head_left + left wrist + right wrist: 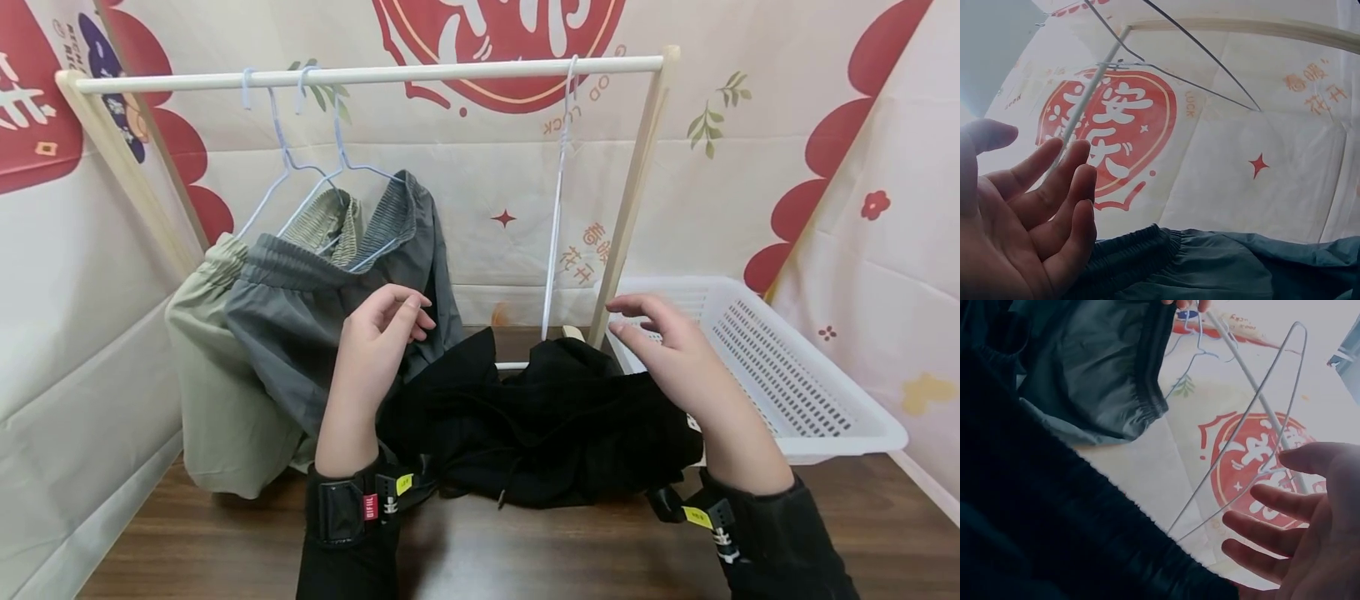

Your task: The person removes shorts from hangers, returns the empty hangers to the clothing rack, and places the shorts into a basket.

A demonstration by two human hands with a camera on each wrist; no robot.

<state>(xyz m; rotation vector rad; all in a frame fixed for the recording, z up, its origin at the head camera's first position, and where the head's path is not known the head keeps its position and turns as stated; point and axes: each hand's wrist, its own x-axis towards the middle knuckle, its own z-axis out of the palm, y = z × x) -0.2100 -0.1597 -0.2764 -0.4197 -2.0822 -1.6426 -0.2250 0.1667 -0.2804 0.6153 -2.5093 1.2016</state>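
A black garment [540, 425] with a drawstring lies bunched on the table. My left hand [386, 342] is raised over its left side, in front of the grey pants [300, 304], with fingers loosely bent and nothing held. Above the garment's right end is my right hand [671, 350], thumb and fingers apart and holding nothing. In the right wrist view, a gathered waistband [1116, 512] runs below that hand's fingers. Between the hands, a white wire hanger [555, 233] hangs from the rod, its lower end partly hidden by the black cloth.
A clothes rack with a white rod [450, 73] and wooden posts [633, 196] spans the back. Green pants [217, 400] hang at the left beside the grey pair, on blue hangers [281, 142]. A white perforated basket [795, 375] stands right, near a printed cloth backdrop [480, 183].
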